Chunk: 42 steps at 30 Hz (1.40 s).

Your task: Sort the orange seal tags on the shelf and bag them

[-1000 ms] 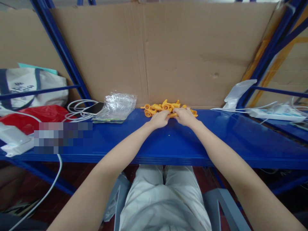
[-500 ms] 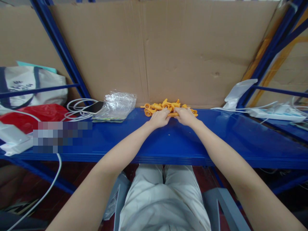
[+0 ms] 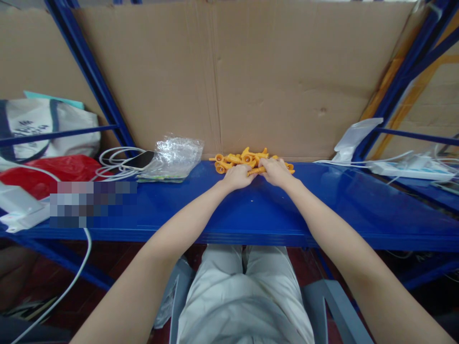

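Fingers [image 3: 247, 168] of left hand [image 3: 236, 177] and right hand [image 3: 278, 173] pinch an orange rod-like piece [image 3: 256, 170], apparently manipulating it; next calls for steadiness.

Bare arms [image 3: 172, 241] stretched forward, converging; left hand [image 3: 236, 177] near right hand [image 3: 277, 173], both curled in grip (undersides hidden).

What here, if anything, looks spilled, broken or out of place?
Nothing looks plainly spilled or broken. One oddity: a pale speck on the blue tabletop, between the person's forearms, odd because it lies apart from the jumbled yellow pieces; too small to identify. A pixelated patch at left hides what is there.
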Motion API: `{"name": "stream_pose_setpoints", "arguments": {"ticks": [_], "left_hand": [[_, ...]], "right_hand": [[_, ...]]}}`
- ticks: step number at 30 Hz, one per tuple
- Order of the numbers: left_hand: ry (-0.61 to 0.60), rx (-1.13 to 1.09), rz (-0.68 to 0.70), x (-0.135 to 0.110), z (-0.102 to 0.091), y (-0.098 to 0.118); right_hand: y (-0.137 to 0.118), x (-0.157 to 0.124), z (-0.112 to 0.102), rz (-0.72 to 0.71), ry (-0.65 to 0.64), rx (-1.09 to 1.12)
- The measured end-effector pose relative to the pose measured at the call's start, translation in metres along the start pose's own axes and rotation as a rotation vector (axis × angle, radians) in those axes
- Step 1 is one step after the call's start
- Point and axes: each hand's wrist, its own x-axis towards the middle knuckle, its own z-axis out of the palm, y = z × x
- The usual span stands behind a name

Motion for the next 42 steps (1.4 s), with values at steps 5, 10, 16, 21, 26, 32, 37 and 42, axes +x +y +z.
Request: {"name": "stream_pose_setpoints", "arguments": {"ticks": [5,10,16,21,26,32,37,42], "left_hand": [[-0.106,-0.233,-0.064,0.008,0.005,-0.002],[-0.234,-0.513,-0.224,0.008,0.003,0.0],[-0.403,-0.818,-0.338,0.003,-0.006,0.003],[-0.591,-0.946,-0.398,0.003,-0.013,-0.002],[-0.511,-0.895,-0.41,0.002,-0.01,-0.008],[-0.407,-0.785,-0.329,-0.002,-0.007,-0.004],[-0.395,-0.674,-0.271,-0.004,-0.009,-0.001],[-0.326,-0.396,-0.147,-0.005,-0.01,0.0]], "right_hand": [[0.004,-0.001,-0.003,-0.019,-0.033,0.004],[0.007,0.0,-0.001,-0.04,-0.031,0.02],[0.007,0.001,-0.001,-0.06,-0.014,0.025],[0.028,0.002,-0.002,-0.004,0.047,0.024],[0.069,0.001,0.012,0.264,0.017,0.081],[0.095,-0.006,0.036,0.427,-0.046,0.211],[0.101,-0.009,0.032,0.582,0.132,0.401],[0.119,-0.015,0.016,0.792,0.199,0.331]]}}
